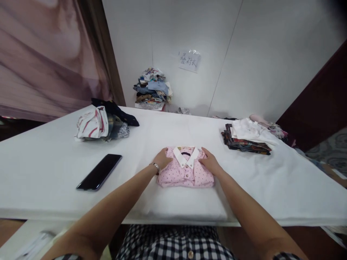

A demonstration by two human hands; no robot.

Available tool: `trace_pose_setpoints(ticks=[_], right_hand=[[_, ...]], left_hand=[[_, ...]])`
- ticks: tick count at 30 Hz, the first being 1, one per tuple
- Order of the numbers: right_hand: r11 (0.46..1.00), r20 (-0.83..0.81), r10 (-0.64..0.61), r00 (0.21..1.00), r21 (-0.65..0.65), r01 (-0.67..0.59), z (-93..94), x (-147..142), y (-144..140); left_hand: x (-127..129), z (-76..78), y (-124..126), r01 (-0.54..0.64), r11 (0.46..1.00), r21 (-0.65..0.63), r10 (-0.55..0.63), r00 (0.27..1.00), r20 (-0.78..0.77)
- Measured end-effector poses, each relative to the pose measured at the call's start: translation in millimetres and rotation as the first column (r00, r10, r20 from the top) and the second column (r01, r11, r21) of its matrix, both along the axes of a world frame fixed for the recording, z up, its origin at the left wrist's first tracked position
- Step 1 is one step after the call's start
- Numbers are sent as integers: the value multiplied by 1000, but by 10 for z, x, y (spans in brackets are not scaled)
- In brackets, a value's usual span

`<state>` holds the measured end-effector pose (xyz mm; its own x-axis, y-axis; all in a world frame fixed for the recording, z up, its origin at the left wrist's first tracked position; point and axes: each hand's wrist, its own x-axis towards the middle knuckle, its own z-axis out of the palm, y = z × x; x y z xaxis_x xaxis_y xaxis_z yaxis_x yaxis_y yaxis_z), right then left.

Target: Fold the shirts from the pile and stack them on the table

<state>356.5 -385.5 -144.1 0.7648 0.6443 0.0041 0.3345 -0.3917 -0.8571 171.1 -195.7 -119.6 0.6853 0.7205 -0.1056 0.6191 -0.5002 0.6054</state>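
Observation:
A folded pink dotted shirt (187, 173) with a white collar lies on the white table (173, 202) in front of me. My left hand (162, 159) rests on its left shoulder, fingers gripping the fabric edge; a bracelet circles that wrist. My right hand (210, 161) presses on the shirt's right shoulder in the same way. Both hands flank the collar.
A black phone (99, 172) lies on the table to the left. A heap of striped and dark clothes (103, 124) sits at the back left, a folded stack (249, 137) at the right. Another clothes pile (153, 88) stands against the wall under a paper label (189, 60).

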Motion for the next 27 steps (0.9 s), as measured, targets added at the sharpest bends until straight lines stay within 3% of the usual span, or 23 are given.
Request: trace_pose_setpoints(ticks=[6,9,12,14,17,20,23,27], right_hand=[[970,64,-89,994,231,72,281,195,269],[979,39,-123,992,170,115,270,307,413],[980,35,-175,984,101,171,104,362,414],[969,72,-212,975,144,200,-13,336,313],[938,52,-246,968,266,224,-85,155,69],[912,-230,-163,960,336,235,-37,-179,-185],[938,-598,47,800,301,170,26,-533,-385],[956,-836,197,512,279,88,45,-783,-496]], left_hand=[[120,198,223,-53,996,68,38,978,207],[174,159,347,-99,992,74,88,987,134],[127,52,321,-86,984,158,72,993,94],[44,-10,205,-4,955,296,-37,990,133],[-74,-68,-53,241,853,464,-324,940,108],[-94,-119,-262,468,717,516,-540,841,-13],[-7,-168,-314,535,650,540,-578,809,-105],[130,-115,-249,511,685,519,-521,842,-140]])
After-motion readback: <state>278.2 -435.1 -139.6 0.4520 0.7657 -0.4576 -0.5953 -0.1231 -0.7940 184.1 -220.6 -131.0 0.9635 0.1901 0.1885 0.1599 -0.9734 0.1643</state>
